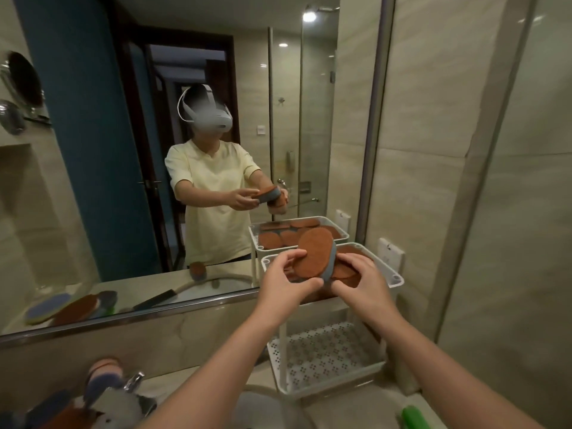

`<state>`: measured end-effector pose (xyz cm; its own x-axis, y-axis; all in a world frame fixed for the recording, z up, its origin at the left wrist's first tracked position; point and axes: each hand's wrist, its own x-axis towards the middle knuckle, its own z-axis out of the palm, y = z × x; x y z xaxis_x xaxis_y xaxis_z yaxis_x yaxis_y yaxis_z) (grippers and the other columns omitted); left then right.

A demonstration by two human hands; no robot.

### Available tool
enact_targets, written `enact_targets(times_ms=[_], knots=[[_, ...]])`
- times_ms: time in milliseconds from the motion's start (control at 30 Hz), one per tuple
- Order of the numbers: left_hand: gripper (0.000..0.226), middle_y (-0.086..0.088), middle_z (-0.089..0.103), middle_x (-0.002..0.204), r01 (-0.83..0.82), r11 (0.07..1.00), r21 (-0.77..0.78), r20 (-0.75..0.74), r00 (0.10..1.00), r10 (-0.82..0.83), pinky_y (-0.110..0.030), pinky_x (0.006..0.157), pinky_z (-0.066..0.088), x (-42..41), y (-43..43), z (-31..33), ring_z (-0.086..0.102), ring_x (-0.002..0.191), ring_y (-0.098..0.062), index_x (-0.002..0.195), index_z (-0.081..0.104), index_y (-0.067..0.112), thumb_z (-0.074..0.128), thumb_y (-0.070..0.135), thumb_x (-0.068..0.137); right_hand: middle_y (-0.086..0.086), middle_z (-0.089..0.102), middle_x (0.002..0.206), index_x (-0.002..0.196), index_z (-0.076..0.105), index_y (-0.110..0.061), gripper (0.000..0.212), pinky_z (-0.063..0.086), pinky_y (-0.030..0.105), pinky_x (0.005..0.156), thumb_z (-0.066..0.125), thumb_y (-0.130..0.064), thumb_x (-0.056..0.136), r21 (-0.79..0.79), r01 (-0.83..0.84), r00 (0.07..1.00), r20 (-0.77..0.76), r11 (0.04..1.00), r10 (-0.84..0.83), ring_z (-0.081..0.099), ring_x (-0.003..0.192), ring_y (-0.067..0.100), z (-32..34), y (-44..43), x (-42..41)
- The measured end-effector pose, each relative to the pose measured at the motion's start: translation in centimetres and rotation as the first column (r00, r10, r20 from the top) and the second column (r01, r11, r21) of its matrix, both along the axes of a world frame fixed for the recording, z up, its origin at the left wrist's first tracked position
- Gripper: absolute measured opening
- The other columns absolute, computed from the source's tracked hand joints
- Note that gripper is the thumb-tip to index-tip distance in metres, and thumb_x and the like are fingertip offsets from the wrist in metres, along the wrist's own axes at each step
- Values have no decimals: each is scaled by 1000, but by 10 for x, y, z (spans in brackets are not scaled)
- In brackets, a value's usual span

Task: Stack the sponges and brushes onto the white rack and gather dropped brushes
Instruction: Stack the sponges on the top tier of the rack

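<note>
Two hands: left hand [286,283] and right hand [363,281]. One sponge [314,253] raised. One rack [328,357], two tiers. Top-tier sponges [346,270] overlap, count unclear. One mirror [93,150].

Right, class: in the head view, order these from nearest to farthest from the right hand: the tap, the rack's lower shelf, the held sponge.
1. held sponge, touching the right hand.
2. rack's lower shelf, below the hand.
3. tap, far lower left.
</note>
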<state>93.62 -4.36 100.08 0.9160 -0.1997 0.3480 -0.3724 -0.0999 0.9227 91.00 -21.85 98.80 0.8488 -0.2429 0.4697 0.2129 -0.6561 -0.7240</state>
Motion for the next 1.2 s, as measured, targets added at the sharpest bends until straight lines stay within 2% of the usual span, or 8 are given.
enact_targets(times_ms=[67,200,367,533,733,967,1100,1200], knots=[[53,20,56,109,-8,1000,24,16,1000,8,-1,69,43,11,-24,0,51,92,23,111,61,30,86,13,67,-6,57,131,127,62,-21,60,39,23,103,75,-22,69,-8,3,1000,-12,1000,-3,50,121,7,-1,-22,12],[47,18,57,105,-61,998,7,-11,998,61,-3,65,44,34,-68,-1,56,98,4,106,61,31,85,15,68,-6,57,133,127,63,-21,58,42,29,104,74,-23,71,13,16,1000,1,1000,-16,51,122,9,-4,-61,39],[40,14,60,103,-189,981,-34,-57,981,186,-20,73,50,59,-102,-7,60,96,-3,97,58,35,85,25,69,2,54,137,132,61,-17,55,39,31,107,73,-23,79,62,60,998,5,996,-61,49,125,16,-8,-101,76],[41,16,60,101,-349,916,198,-34,931,363,-23,62,43,79,-113,-17,59,88,-1,89,52,40,83,45,63,1,49,144,135,57,-19,54,32,26,105,71,-29,83,50,111,993,-43,993,-108,44,132,18,-17,-120,105],[47,15,52,105,-441,776,451,110,890,442,-28,64,44,93,-130,-18,58,93,-8,95,49,42,76,60,61,3,45,148,137,55,-18,56,31,30,109,69,-31,85,6,121,988,-99,993,-120,40,135,19,-24,-127,124],[50,12,55,105,-483,681,551,205,869,450,-35,82,50,106,-145,-23,60,101,-12,96,48,36,74,62,62,0,43,149,139,53,-20,56,34,32,109,68,-33,86,-2,110,981,-163,994,-108,40,135,18,-31,-127,134],[52,11,54,101,-477,674,564,215,873,438,-37,78,50,107,-150,-28,59,94,-15,92,46,34,74,65,61,-1,42,149,138,53,-23,54,35,33,107,67,-35,87,-6,117,978,-172,993,-116,40,135,17,-34,-128,133],[54,11,52,101,-473,671,571,203,873,443,-36,73,51,108,-152,-30,58,92,-14,93,45,33,75,66,61,-4,48,139,126,57,-27,44,42,31,97,70,-31,84,-11,104,980,-169,994,-105,49,124,16,-33,-127,132]])
